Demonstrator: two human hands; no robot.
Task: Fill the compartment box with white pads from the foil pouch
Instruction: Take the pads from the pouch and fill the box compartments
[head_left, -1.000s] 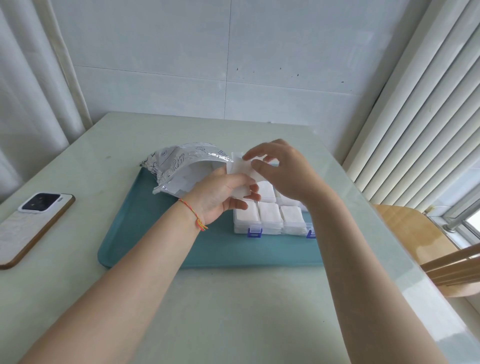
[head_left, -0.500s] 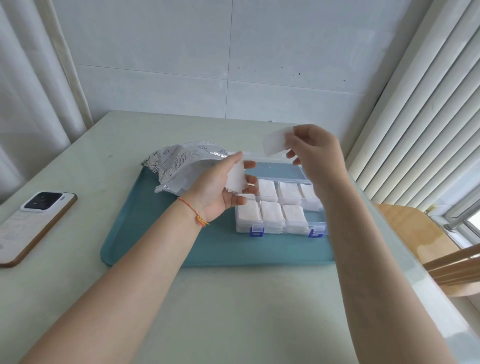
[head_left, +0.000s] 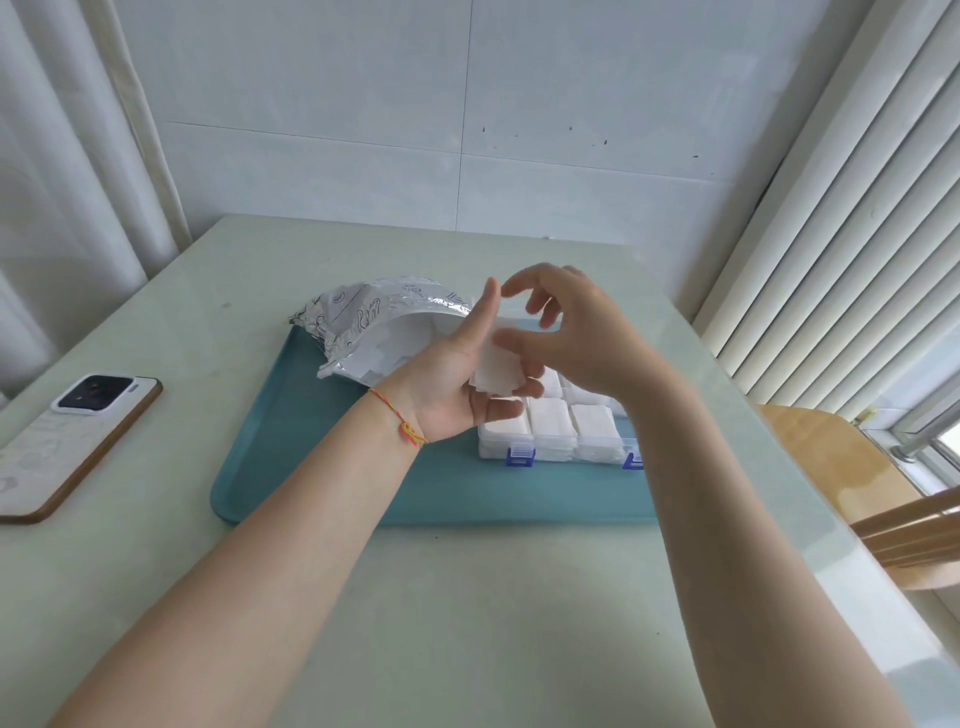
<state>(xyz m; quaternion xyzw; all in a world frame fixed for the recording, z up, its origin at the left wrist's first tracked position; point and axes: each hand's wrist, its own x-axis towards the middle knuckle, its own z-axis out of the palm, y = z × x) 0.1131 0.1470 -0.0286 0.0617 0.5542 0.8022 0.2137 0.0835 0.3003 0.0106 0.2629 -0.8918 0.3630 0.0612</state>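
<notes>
Over the box (head_left: 553, 434), our left hand (head_left: 457, 387) cups a stack of pads (head_left: 496, 371), fingers curled beneath it. Our right hand (head_left: 566, 332) pinches the stack's top. The pouch (head_left: 374, 325) lies open left of the box, on the tray (head_left: 291, 447).

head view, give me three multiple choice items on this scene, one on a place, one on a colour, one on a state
1. Where does the phone lie?
A. on the tray
B. on the table, left of the tray
C. inside the box

2. What colour are the compartment box latches?
A. blue
B. red
C. yellow

3. What is the left hand doing?
A. lying flat on the table
B. gripping the phone
C. holding a stack of white pads

Answers: 1 B, the phone rests on the table, clear of the teal tray. 2 A, both front clips are blue. 3 C, the pads sit in its grip while the right hand reaches to them.
</notes>
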